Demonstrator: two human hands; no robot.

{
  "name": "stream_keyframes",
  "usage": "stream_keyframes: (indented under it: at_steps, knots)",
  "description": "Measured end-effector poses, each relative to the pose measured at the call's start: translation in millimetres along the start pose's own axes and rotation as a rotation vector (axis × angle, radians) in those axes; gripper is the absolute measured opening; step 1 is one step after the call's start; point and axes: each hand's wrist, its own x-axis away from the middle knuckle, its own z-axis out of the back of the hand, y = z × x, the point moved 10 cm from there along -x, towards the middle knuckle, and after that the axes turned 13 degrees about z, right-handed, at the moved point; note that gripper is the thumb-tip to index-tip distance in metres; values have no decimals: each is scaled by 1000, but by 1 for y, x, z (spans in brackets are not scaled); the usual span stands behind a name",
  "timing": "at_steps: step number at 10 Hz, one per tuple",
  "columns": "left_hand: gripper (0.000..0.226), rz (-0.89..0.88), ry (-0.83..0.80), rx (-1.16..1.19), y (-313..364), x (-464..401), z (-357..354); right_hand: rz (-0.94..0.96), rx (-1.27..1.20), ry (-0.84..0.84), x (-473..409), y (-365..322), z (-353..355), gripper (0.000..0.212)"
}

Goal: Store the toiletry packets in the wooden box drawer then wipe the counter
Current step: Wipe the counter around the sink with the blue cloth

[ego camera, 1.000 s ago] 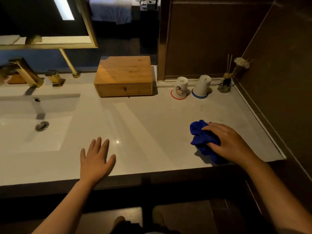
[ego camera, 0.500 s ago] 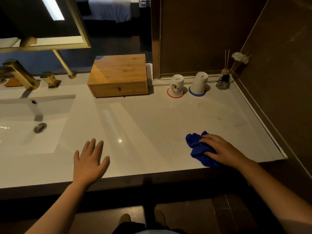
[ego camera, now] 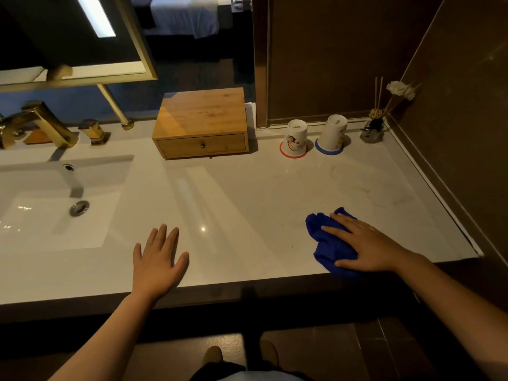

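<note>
Hands lie flat, well apart, near the front edge of the surface (ego camera: 247,199). Left hand (ego camera: 158,261), at 7 o'clock, is spread open, palm down, holding nothing. Right hand (ego camera: 365,244), at 4 o'clock, presses a bunched blue cloth (ego camera: 327,240) under extended fingers; the cloth overhangs the edge slightly. Box (ego camera: 202,123) sits at 12 o'clock against the back, drawer (ego camera: 202,145) closed. Two upturned cups (ego camera: 295,138) stand at 1 o'clock.

Bare forearms, no sleeves; left hand (ego camera: 158,264), right hand (ego camera: 369,247) ungloved, no rings.
</note>
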Motion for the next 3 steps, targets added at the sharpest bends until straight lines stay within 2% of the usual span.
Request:
stream_keyframes:
  at_steps: [2,3]
  knots:
    - [86,2,-94,11,-3,-4,-3,-103,20,300,-16,-55,36,47]
    - [78,9,-129,24,1,-9,1,-89,-53,300,-50,-98,29,44]
